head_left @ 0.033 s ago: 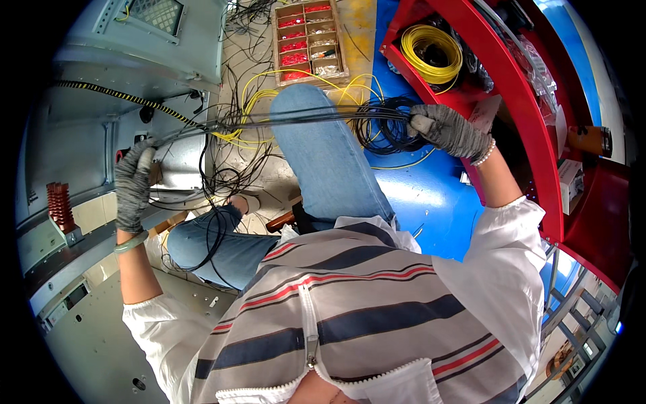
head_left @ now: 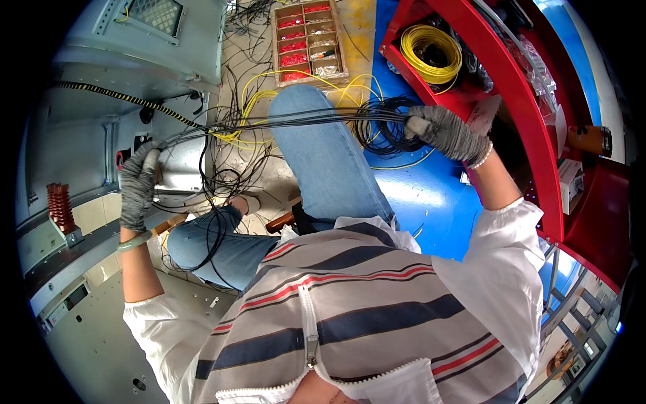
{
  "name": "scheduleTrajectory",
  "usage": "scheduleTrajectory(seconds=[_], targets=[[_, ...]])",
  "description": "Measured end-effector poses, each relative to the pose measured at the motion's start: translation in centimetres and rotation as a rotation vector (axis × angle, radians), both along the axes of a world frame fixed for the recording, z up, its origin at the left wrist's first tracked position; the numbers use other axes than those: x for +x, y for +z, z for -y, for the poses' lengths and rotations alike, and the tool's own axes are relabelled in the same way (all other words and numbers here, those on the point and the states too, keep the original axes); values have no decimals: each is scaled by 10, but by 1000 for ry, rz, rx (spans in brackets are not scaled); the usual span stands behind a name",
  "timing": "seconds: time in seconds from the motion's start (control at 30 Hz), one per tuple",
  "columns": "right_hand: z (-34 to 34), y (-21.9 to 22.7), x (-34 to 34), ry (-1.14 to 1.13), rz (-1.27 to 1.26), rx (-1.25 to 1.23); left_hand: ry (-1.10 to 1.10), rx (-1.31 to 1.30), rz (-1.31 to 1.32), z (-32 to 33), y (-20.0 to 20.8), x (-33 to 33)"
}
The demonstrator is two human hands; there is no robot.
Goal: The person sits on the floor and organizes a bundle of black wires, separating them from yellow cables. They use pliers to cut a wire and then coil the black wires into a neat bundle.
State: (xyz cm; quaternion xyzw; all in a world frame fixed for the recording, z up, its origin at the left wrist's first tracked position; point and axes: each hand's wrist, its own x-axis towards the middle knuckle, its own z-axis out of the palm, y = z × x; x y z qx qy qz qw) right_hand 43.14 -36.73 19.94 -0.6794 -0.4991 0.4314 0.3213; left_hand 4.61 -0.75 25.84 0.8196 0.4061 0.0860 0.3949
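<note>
A bundle of thin black wires [head_left: 282,121] stretches nearly straight across, above my bent knee. At its left end my left hand [head_left: 140,188], in a grey knit glove, is closed around the wires beside the grey metal cabinet. My right hand [head_left: 447,133], gloved alike, grips the other end, close to the red rack. Just left of the right hand hang loose coils of black wire [head_left: 385,128]. More black wire loops [head_left: 219,229] droop below the left part of the bundle, over my left leg.
A divided wooden box [head_left: 309,40] of small red and metallic parts lies on the floor ahead. Yellow wire [head_left: 252,104] trails beside it. A yellow wire coil [head_left: 431,54] sits in the red rack [head_left: 552,155]. The grey cabinet [head_left: 81,101] and a ribbed brown insulator [head_left: 59,207] stand left.
My left hand has shifted slightly to the right, still holding the wires. The right hand has barely moved, and the bundle between them has shifted a little.
</note>
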Motion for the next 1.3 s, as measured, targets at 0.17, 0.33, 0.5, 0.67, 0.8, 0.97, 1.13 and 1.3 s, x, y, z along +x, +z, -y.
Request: scheduleTrajectory(seconds=[0.17,0.33,0.5,0.67,0.8,0.97,1.13,1.3], targets=[[-18,32,-47,105,70,320,-422,567,-372,19,-5,-11],[-37,28,-105,206,352,353,-489,267,51,131,44,84],[-50,46,-133,312,370,-31,-750,218,130,189,-9,104],[-26,30,-85,178,-49,217,-584,-85,7,210,0,99],[-12,-7,-38,81,313,-78,-714,-6,100,226,-8,95],[0,-62,-45,3,502,-559,-718,5,86,235,-20,87],[-12,-53,-70,-88,580,-59,-775,-12,43,237,-21,87],[-14,0,-85,415,300,-379,-802,24,67,242,-26,89]])
